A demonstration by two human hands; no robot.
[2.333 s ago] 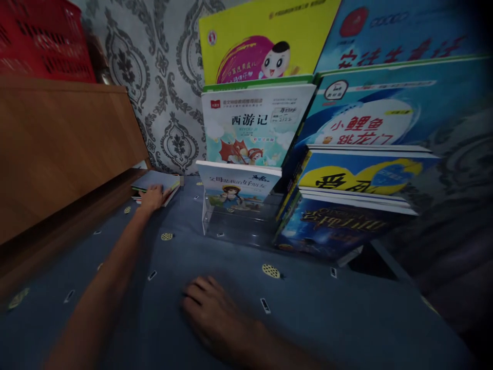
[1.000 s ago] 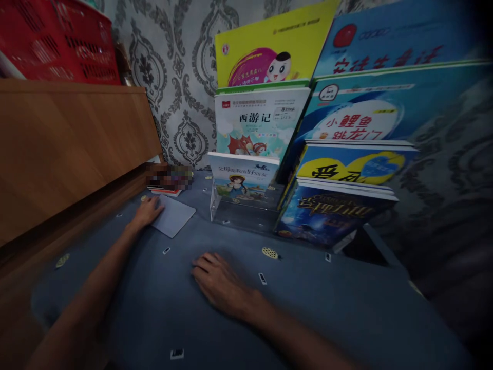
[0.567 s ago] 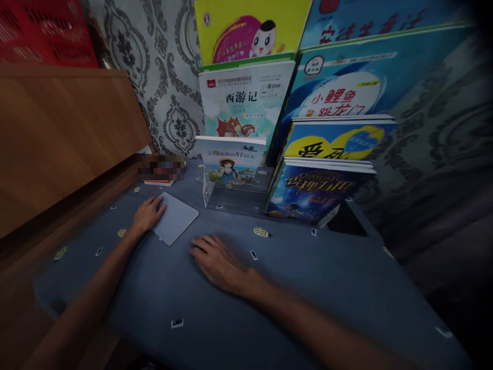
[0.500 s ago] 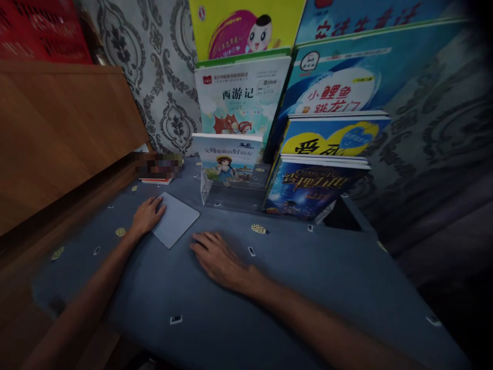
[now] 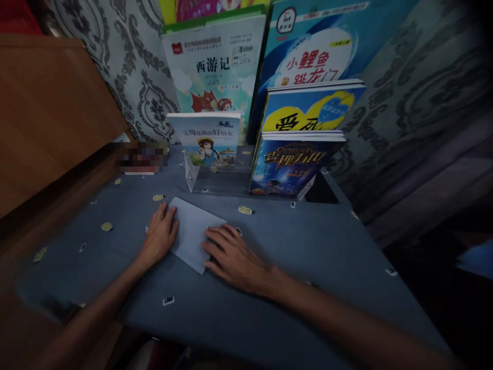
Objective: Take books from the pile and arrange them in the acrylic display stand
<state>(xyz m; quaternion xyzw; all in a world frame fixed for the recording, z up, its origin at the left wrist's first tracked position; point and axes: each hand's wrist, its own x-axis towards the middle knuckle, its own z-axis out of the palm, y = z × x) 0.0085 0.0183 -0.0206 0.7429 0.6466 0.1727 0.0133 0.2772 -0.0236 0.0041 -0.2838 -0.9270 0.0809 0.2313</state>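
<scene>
Left-hand grip is resting on the left edge of a grey-blue booklet; right-hand grip is lying over its right edge. Booklet's sitting flat on the patterned tabletop. Behind, books are standing in a clear rack. Pixelated pile is sitting near the wooden cabinet.

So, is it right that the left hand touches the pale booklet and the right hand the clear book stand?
Not quite: the head view shows the right hand touching the pale booklet, like the left hand, not the clear book stand.
</scene>
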